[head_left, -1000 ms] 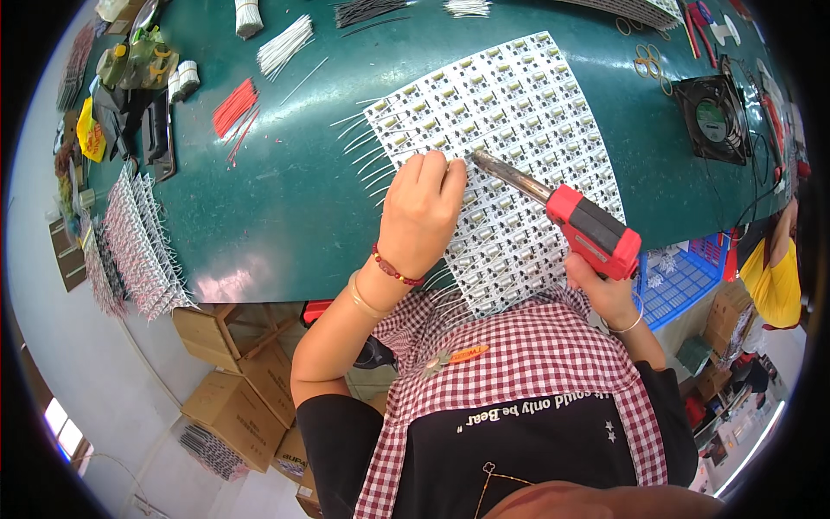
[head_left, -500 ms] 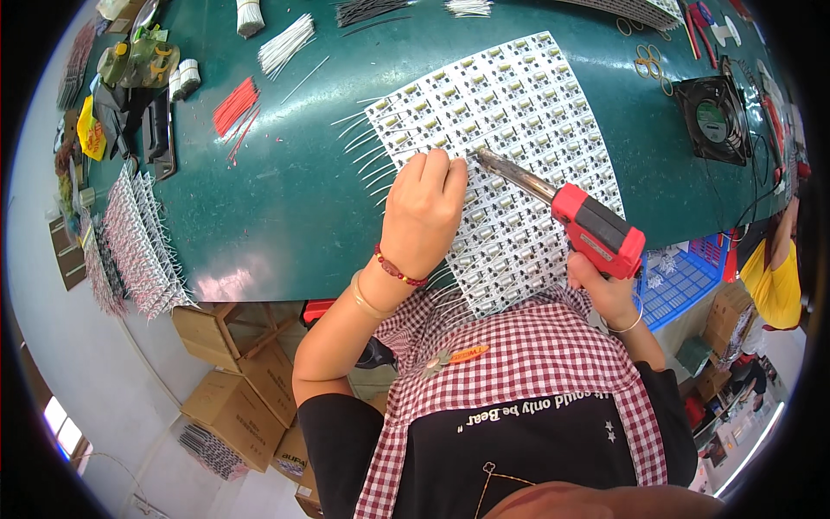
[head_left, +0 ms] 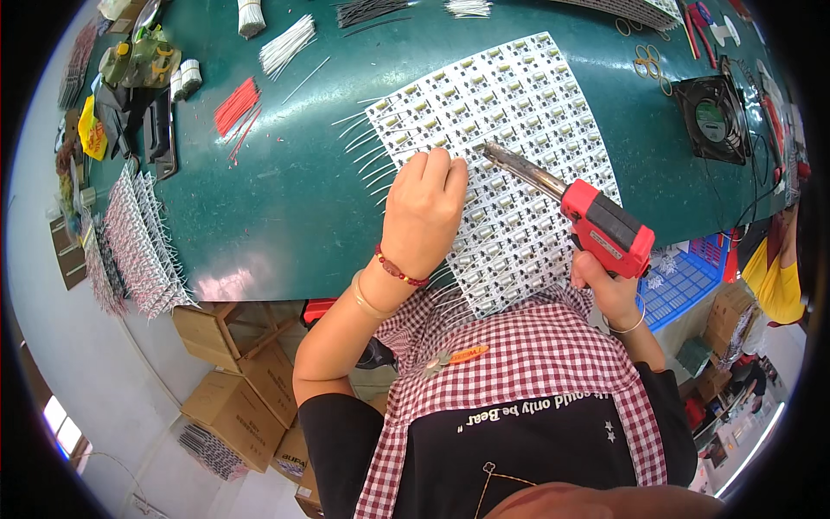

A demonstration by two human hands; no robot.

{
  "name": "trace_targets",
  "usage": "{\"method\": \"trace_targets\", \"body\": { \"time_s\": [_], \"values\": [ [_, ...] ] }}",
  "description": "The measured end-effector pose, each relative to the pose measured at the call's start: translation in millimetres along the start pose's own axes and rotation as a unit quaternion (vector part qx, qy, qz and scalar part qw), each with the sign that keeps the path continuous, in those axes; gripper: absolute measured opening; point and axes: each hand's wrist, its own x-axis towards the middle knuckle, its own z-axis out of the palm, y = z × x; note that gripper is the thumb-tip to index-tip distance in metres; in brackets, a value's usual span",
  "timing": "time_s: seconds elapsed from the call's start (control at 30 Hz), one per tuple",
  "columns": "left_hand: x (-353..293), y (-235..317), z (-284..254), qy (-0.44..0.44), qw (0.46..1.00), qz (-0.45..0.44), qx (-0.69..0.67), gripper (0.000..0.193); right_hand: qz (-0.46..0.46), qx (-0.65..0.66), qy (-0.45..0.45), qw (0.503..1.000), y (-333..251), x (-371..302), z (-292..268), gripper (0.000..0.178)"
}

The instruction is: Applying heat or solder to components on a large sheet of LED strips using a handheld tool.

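Head view, hands. Left hand (head_left: 425,199): back turned up to me, fingers bent close together and pointing down at the boards; the fingertips are hidden, so I cannot tell what they pinch. Right hand (head_left: 605,285): fingers wrapped around the grip of a soldering gun (head_left: 614,227), red and black, its metal barrel slanting toward the left fingertips. Whether its tip touches the board I cannot tell.

Work piece. One large sheet of small circuit boards (head_left: 527,95), white, set in rows; lies on the green table (head_left: 285,216) in front of the person, its near end at the apron (head_left: 519,346). White wires (head_left: 373,162) stick out along its left edge.

About the table. Red wires (head_left: 236,105), loose pile, to the left; white wire bundle (head_left: 288,45), farther back; black wires (head_left: 372,12), at the far edge. Fan (head_left: 713,119), black frame, to the right. Blue basket (head_left: 679,294), beside the table's near right edge.

Writing. Black shirt (head_left: 536,441): one line of white lettering, upside down from here. Orange badge (head_left: 468,355) on the apron: small lettering. Cardboard box (head_left: 233,415), lower left: dark printed characters. Soldering gun: fine print on its side, too small to read. Fan: green label at the hub.
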Motion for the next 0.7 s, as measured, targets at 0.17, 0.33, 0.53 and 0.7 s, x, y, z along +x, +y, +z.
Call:
{"method": "trace_targets", "body": {
  "time_s": [0.17, 0.33, 0.53, 0.7],
  "values": [
    [1.2, 1.9, -3.8, -0.005, 1.0, -0.003, 0.029, 0.023, -0.012, -0.037, 0.009, 0.999, -2.2, 3.2, 3.3, 0.026],
    [-3.6, -0.4, -5.2, -0.003, 0.999, 0.0, 0.048, 0.024, -0.036, -0.1, -0.005, 0.994, -4.5, 6.3, 1.7, 0.025],
    [-7.9, -4.1, -0.3, 0.0, 1.0, -0.001, 0.01, 0.025, -0.084, -0.142, -0.007, 0.986, -4.8, 9.8, 5.7, 0.025],
    [-8.0, -3.2, -1.4, -0.006, 1.0, -0.005, -0.008, 0.027, -0.085, -0.147, -0.006, 0.985, -8.4, 9.3, 6.2, 0.024]
  ]
}}
